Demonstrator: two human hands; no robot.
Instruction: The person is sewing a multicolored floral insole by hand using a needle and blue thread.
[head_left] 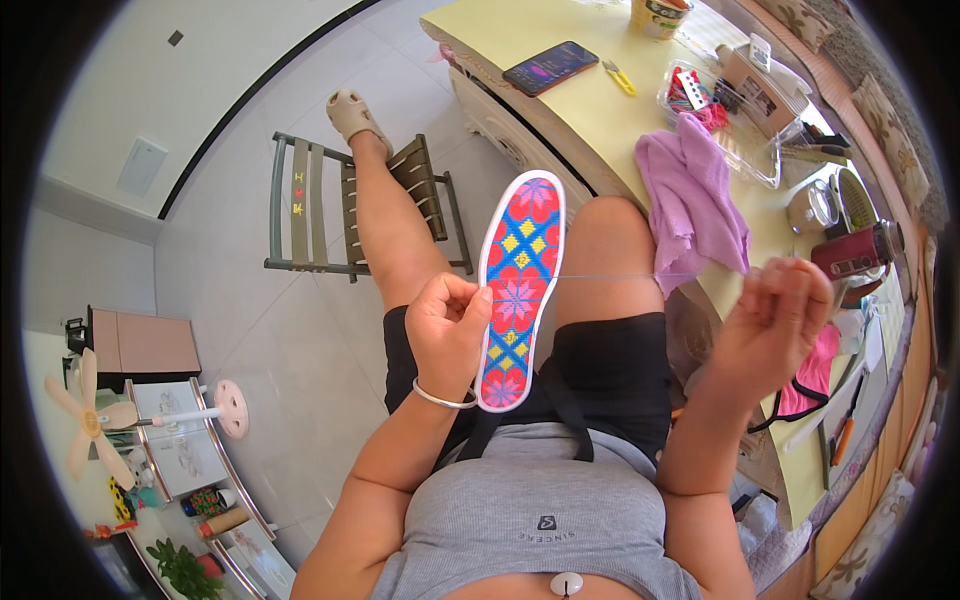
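Note:
My left hand (447,328) pinches the left edge of an embroidered shoe insole (519,297), thumb on its face. The insole stands upright over my lap, white-rimmed, with red, pink, blue and yellow cross-stitch patterns. From its middle a thin blue thread (625,276) stretches taut to the right. At its other end is my right hand (775,325), raised near the table, fingers drawn together and slightly blurred. Whether a needle is between those fingers cannot be made out. A bracelet (444,398) circles my left wrist.
The yellow-topped table (610,125) on the right bears a phone (551,68), yellow thread snips (619,78), a purple towel (693,190), a plastic box of threads (697,105) and a dark red bottle (857,250). A folding chair (330,205) stands left; a fan (92,420) is lower left.

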